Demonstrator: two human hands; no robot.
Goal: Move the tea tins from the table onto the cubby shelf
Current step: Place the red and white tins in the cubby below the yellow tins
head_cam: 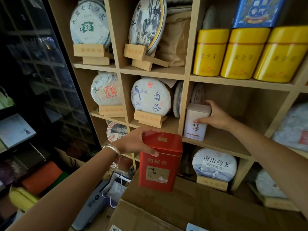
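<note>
Right hand (216,116): fingers and thumb curled round the upper part of a white tea tin (195,122), which stands upright on the board of a cubby in the wooden cubby shelf (186,75), at that cubby's left wall.

Left hand (135,141): clamped on the lid end of a red tea tin (160,162), thumb on the front face, fingers over the top; tin upright, held in the air in front of the shelf, below and left of the white tin. Silver bangle (113,150) on the left wrist.

Cubby above the white tin: three yellow tins (241,54) in a row, touching, with a blue box (257,11) behind them.

Cubbies to the left: paper-wrapped round tea cakes (150,97) propped on wooden stands (146,118).

Cubby below: one more tea cake (215,164) on a stand.

Foreground: brown cardboard box (191,209) under the red tin. Dark glass cabinet (41,72) at far left.
</note>
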